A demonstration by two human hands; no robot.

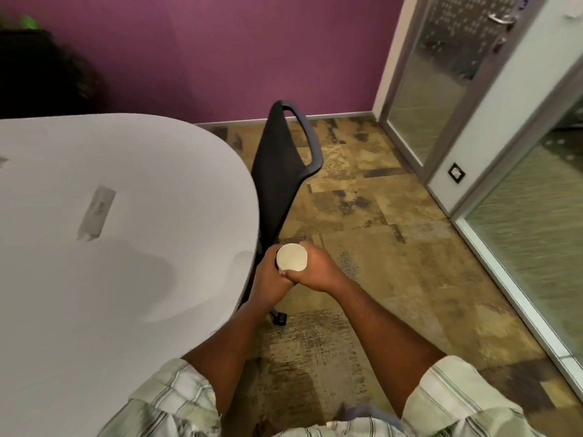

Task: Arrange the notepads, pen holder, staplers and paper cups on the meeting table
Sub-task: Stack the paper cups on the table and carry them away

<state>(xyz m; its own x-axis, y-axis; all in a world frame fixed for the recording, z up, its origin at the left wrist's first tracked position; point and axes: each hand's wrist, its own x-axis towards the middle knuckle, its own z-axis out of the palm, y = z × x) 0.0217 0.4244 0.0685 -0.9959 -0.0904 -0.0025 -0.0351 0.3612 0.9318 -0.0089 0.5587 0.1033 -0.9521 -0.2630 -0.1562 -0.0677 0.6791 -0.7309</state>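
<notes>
A short-sleeved shirt [331, 432], pale cream-green with thin grey and dark stripes, covers the upper arms. The left sleeve [164, 402] and right sleeve [467, 398] are loose with wide hems. The left grip [268, 279] and right grip [315, 269] are bare.

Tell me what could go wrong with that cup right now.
The paper cup is gripped by the left hand and right hand over the carpet, beside the table; a slip would probably drop it. Squeezing from both sides may crush it. The chair at the table edge could snag an arm.
</notes>
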